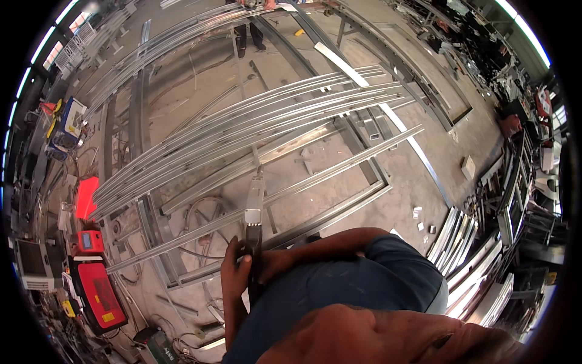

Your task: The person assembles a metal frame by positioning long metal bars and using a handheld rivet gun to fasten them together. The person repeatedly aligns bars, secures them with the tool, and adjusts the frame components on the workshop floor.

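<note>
A handheld tool with a grey head, a dark body and a long narrow nose (253, 209) stands out in front of my body, its nose pointing away toward the metal profiles. My right hand (274, 264) is closed around its dark lower part, the fingers partly hidden. On the other side my left hand (235, 267) rests against the same dark part, thumb and fingers bent around it. Just beyond the nose lie long shiny metal profiles (242, 124), side by side across a metal frame. A single profile (303, 181) crosses nearer to me, passing by the tool.
At the left stand a red machine case (97, 294), a small red box (90, 241) and a blue-and-white machine (70, 124). Cables lie on the floor. A pale flat strip (412, 139) slants across the right. Metal offcuts (454, 236) are stacked there. Another person (248, 36) stands at the far side.
</note>
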Available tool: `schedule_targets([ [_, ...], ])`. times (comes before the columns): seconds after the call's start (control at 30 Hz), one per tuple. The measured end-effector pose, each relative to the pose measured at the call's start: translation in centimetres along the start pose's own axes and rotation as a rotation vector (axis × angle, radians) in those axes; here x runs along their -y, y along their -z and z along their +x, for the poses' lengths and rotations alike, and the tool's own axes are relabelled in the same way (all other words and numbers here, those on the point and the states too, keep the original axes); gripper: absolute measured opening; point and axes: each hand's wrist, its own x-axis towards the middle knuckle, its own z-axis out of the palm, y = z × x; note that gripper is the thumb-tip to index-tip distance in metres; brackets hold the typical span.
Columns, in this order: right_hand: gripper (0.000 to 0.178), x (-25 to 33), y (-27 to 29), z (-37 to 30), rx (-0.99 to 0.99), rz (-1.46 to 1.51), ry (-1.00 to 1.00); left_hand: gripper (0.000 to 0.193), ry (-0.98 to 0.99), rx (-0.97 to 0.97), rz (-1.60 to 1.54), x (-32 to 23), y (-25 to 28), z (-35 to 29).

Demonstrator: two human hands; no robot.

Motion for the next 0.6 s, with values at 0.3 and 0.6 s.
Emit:
schedule_targets([
  [0.3,0.041,6.5,-0.4,-1.8,0.272,0.003,-0.084,0.090,0.243,-0.161,-0.462,-3.0,-6.4,-7.1],
  [0.6,0.026,1.3,-1.4,5.5,0.172,-0.179,0.000,0.082,0.356,-0.217,-0.532,-0.7,-0.7,-11.3],
])
